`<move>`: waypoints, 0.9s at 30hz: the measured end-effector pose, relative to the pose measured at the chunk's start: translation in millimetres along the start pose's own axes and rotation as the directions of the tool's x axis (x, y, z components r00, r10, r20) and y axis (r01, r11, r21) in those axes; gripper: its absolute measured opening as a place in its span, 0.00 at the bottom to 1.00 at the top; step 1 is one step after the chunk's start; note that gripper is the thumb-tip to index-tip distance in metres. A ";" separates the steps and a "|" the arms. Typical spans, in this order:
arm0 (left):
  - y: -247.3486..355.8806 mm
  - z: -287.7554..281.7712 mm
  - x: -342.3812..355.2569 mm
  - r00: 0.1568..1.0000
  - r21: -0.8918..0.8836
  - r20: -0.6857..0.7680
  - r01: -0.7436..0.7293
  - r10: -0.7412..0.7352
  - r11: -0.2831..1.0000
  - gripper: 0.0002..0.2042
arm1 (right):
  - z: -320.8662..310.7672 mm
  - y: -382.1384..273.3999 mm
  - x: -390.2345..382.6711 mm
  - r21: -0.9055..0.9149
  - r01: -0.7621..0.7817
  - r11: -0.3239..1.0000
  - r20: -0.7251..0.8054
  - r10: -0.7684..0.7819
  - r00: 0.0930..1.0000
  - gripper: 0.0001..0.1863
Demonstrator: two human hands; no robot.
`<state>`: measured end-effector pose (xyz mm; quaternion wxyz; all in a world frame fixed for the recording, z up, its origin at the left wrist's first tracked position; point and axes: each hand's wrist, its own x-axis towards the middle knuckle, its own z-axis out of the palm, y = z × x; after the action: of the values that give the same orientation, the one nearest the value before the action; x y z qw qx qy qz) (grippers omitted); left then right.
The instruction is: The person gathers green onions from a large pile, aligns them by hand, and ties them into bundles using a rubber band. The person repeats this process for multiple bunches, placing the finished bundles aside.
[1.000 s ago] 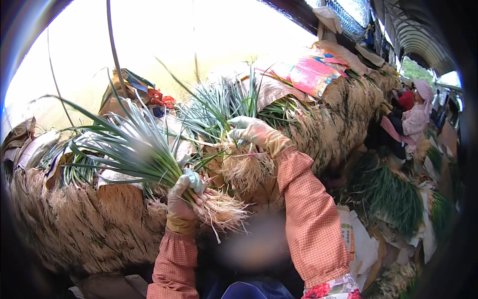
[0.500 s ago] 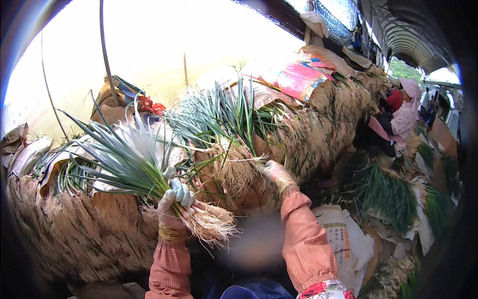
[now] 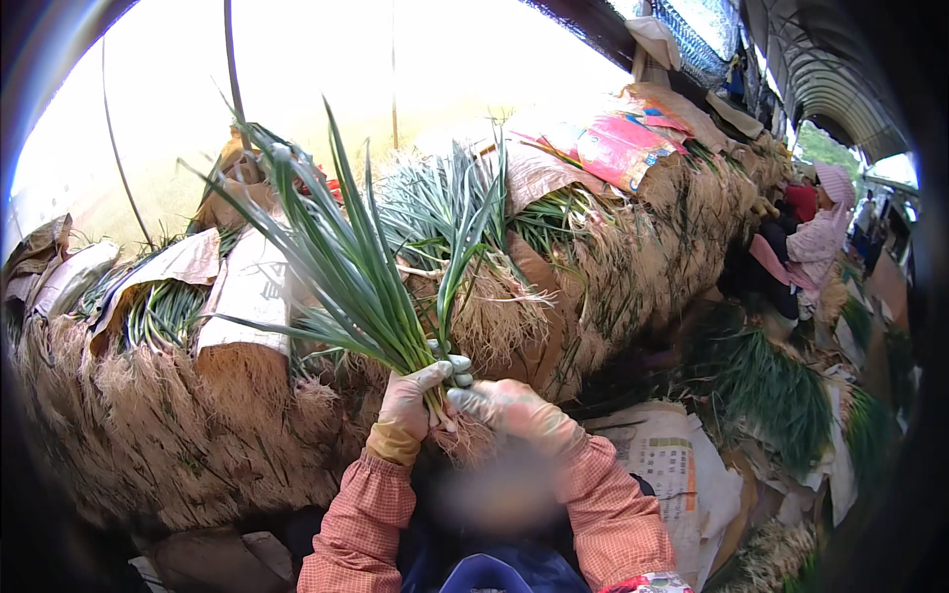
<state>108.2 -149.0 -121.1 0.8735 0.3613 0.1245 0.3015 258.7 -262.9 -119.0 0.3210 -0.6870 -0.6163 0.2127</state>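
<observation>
A bunch of spring onions (image 3: 371, 287), long green leaves fanned upward, stands tilted in front of me. My left hand (image 3: 420, 393), in a pale stained glove, is wrapped round its lower stems. My gloved right hand (image 3: 519, 413) meets the bunch from the right. Its fingers are closed at the white stem bases, and the hand partly hides them and the roots (image 3: 463, 442). Just beyond my hands, loose spring onions (image 3: 430, 203) lie on the long stack, with pale stringy roots (image 3: 494, 316) hanging over its front.
The stack's root-covered front (image 3: 198, 425) runs across, partly under paper sacks (image 3: 252, 287) and a pink sack (image 3: 623, 148). Bundled greens (image 3: 761, 381) and a printed paper sack (image 3: 657, 460) lie at right. A seated person (image 3: 816, 237) in a pink head covering is farther right.
My right hand has come from the stack's loose roots to the stems in my left hand. The bunch has moved right and turned more upright. The view has shifted slightly.
</observation>
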 end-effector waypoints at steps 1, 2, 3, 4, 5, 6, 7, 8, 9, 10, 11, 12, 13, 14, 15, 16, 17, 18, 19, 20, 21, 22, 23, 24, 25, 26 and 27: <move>4.0 -11.2 -0.8 0.986 -0.077 0.151 0.081 -0.068 0.994 0.17 | -7.9 -3.2 3.0 0.329 -0.069 0.942 0.003 0.072 0.997 0.31; 1.6 -15.5 -5.8 0.995 -0.075 0.086 0.051 -0.044 0.996 0.17 | -20.0 -8.5 11.6 0.619 -0.133 0.774 0.034 0.143 0.989 0.31; -1.6 -6.3 -10.8 0.999 -0.072 0.034 0.036 -0.033 0.997 0.18 | -26.9 -3.1 22.9 0.721 -0.117 0.683 0.042 0.125 0.991 0.29; -2.3 0.4 -13.9 1.000 -0.063 -0.017 0.018 -0.019 0.998 0.18 | -22.5 -4.1 35.9 0.797 -0.099 0.596 0.035 0.118 0.992 0.22; -9.5 -3.5 -14.0 0.999 -0.083 0.047 0.006 -0.002 0.997 0.19 | -12.4 -12.5 43.4 0.853 -0.126 0.507 0.041 0.175 0.984 0.18; -14.5 -3.4 -16.2 0.998 -0.028 0.046 -0.030 0.031 0.999 0.17 | -4.8 -31.1 48.1 0.898 -0.153 0.413 0.064 0.221 0.973 0.14; -17.3 -13.2 -15.4 0.998 -0.071 0.055 -0.001 0.005 0.997 0.18 | -2.7 -38.8 47.0 0.884 -0.114 0.453 0.042 0.166 0.985 0.09; -18.6 -21.7 -14.6 0.998 -0.113 0.065 0.029 -0.022 0.993 0.19 | 1.5 -38.8 46.2 0.904 -0.092 0.418 0.020 0.173 0.985 0.09; -18.6 -20.9 -17.1 0.999 -0.117 0.028 0.021 -0.018 0.993 0.18 | 6.0 -36.5 40.8 0.919 -0.071 0.388 -0.003 0.187 0.982 0.09; -20.6 -18.5 -16.2 1.000 -0.125 -0.006 0.015 -0.016 0.992 0.18 | 10.8 -31.4 36.1 0.931 -0.048 0.362 -0.029 0.206 0.978 0.08; -22.5 -16.9 -15.4 0.999 -0.132 -0.038 0.009 -0.015 0.991 0.17 | 21.2 -18.4 35.9 0.927 -0.011 0.375 -0.085 0.239 0.967 0.08; -25.4 -19.6 -14.6 0.999 -0.199 -0.031 0.029 -0.035 0.980 0.14 | 25.1 -15.2 29.1 0.933 0.027 0.360 -0.111 0.214 0.970 0.08; -27.0 -18.3 -15.9 0.999 -0.207 -0.030 0.004 -0.011 0.978 0.14 | 25.6 -8.4 21.5 0.916 0.050 0.397 -0.121 0.156 0.980 0.08; -29.3 -16.3 -16.8 0.999 -0.216 -0.030 -0.020 0.014 0.976 0.13 | 23.3 -2.2 15.9 0.898 0.075 0.433 -0.129 0.097 0.987 0.08; -32.4 -15.3 -15.2 1.000 -0.223 -0.017 -0.009 0.005 0.975 0.14 | 17.1 -5.1 10.8 0.892 0.096 0.441 -0.141 0.071 0.987 0.09; -37.0 -11.2 -15.1 0.997 -0.247 -0.040 -0.076 0.068 0.966 0.14 | 16.7 -2.4 9.1 0.854 0.102 0.511 -0.133 0.023 0.991 0.10; -35.3 -14.9 -17.1 1.000 -0.246 0.002 -0.015 0.016 0.969 0.15 | 19.3 2.8 7.7 0.809 0.112 0.577 -0.120 -0.023 0.992 0.11; -32.8 -17.6 -18.7 0.998 -0.241 0.045 0.047 -0.038 0.969 0.15 | 18.5 5.4 7.2 0.760 0.125 0.637 -0.105 -0.069 0.992 0.12; -33.7 -15.7 -19.2 1.000 -0.226 0.010 0.008 -0.006 0.974 0.15 | 10.6 7.7 6.7 0.652 0.164 0.740 -0.104 -0.127 0.986 0.13; -34.8 -11.8 -20.3 0.999 -0.210 -0.024 -0.031 0.026 0.977 0.16 | -3.1 9.0 1.4 0.628 0.170 0.760 -0.127 -0.115 0.985 0.11; -33.7 -9.4 -23.4 0.996 -0.189 -0.061 -0.071 0.060 0.979 0.16 | -9.3 3.9 0.2 0.740 0.227 0.633 -0.291 -0.003 0.957 0.11; -29.5 -2.5 -25.4 0.995 -0.225 -0.079 -0.073 0.056 0.972 0.17 | -17.8 2.7 -3.8 0.807 0.308 0.504 -0.428 0.140 0.893 0.12; -27.4 -2.1 -25.0 0.996 -0.166 -0.056 -0.075 0.067 0.983 0.17 | -16.2 38.8 4.9 0.869 0.363 0.335 -0.448 0.223 0.866 0.13; -23.7 -5.6 -25.4 0.996 -0.100 -0.042 -0.085 0.081 0.991 0.17 | -17.2 29.6 4.2 0.875 0.179 0.450 -0.297 0.207 0.932 0.13; -22.0 -9.2 -28.5 1.000 -0.106 -0.004 0.003 -0.004 0.994 0.18 | -16.0 10.6 3.5 0.833 0.001 0.553 -0.138 0.207 0.969 0.14; -24.8 -5.7 -26.6 0.998 -0.076 -0.031 -0.064 0.061 0.995 0.17 | -11.8 -5.6 5.3 0.746 -0.167 0.645 0.022 0.227 0.974 0.15; -31.7 2.4 -24.5 0.991 -0.049 -0.054 -0.122 0.120 0.991 0.15 | -1.3 -17.0 7.6 0.529 -0.147 0.836 0.032 0.154 0.988 0.19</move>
<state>103.9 -183.2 -141.9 0.8593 0.3376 0.1166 0.3661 248.7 -255.1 -105.3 0.4836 -0.6194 -0.4760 0.3948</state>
